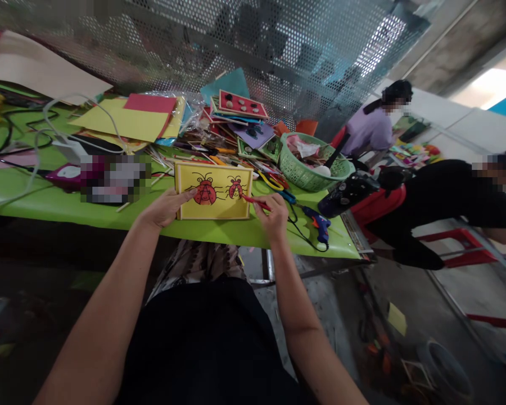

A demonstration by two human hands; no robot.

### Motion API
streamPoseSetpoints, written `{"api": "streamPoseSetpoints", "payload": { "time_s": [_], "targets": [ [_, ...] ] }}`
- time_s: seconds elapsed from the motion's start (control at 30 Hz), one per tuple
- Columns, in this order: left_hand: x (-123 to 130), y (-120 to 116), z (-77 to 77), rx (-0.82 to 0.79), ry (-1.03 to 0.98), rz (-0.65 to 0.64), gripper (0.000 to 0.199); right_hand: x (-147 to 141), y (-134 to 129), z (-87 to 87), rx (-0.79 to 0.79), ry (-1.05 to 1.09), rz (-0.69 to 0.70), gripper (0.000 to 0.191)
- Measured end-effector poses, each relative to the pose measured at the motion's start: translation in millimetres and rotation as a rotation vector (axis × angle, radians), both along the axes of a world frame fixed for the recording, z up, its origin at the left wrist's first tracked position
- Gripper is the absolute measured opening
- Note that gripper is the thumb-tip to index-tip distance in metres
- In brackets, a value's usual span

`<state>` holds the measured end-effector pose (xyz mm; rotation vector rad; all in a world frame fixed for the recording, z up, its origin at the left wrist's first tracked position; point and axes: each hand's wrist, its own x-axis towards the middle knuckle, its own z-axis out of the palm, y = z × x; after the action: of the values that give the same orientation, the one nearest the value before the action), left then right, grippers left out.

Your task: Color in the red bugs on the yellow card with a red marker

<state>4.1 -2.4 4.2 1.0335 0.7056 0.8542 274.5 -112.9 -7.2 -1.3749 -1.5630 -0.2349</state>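
Observation:
A yellow framed card [215,211] bears two red ladybugs with black outlines, legs and feelers. My left hand [165,208] grips the card's left edge, thumb on its face and the other fingers mostly hidden. Closed round a red pen [257,202], my right hand [274,215] is at the card's right side. The pen's tip meets or nearly meets the smaller ladybug on the right. The larger ladybug is nearer my left thumb. Under the card lies the green table [219,231].
Behind the card are sticks, scissors [271,180] and stacked cards [242,105]. A green basket [303,175], dark bottle [341,194] and blue glue gun [320,225] stand or lie right. Coloured paper [122,121] and a phone [118,179] are left. Two people sit at right.

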Motion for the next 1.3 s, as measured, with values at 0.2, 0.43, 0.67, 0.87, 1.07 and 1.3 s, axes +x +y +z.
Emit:
{"api": "streamPoseSetpoints", "payload": {
  "time_s": [0.2,0.43,0.67,0.87,1.07,1.3],
  "targets": [
    [-1.0,4.2,-5.1,-0.003,-0.034,-0.029,0.046,-0.7,-1.5,1.2,-0.028,0.008,-0.007,0.011],
    [-1.4,2.6,-3.7,0.002,-0.008,-0.027,0.042,-0.4,0.4,0.1,0.001,0.031,-0.009,0.012],
    [-0.3,0.0,0.1,0.011,0.023,-0.004,0.034,0.7,3.1,-1.3,0.024,0.006,-0.023,0.013],
    [-0.1,0.3,-0.1,0.020,0.025,-0.007,0.034,-0.2,2.8,-1.1,0.006,0.032,-0.003,0.013],
    [-1.4,3.7,-5.6,0.008,-0.004,-0.022,0.041,-0.2,3.2,-1.6,0.018,0.018,-0.025,0.012],
    [-0.7,3.8,-4.9,0.002,-0.007,-0.021,0.041,0.2,4.2,-1.9,0.024,0.011,-0.062,0.013]
  ]
}}
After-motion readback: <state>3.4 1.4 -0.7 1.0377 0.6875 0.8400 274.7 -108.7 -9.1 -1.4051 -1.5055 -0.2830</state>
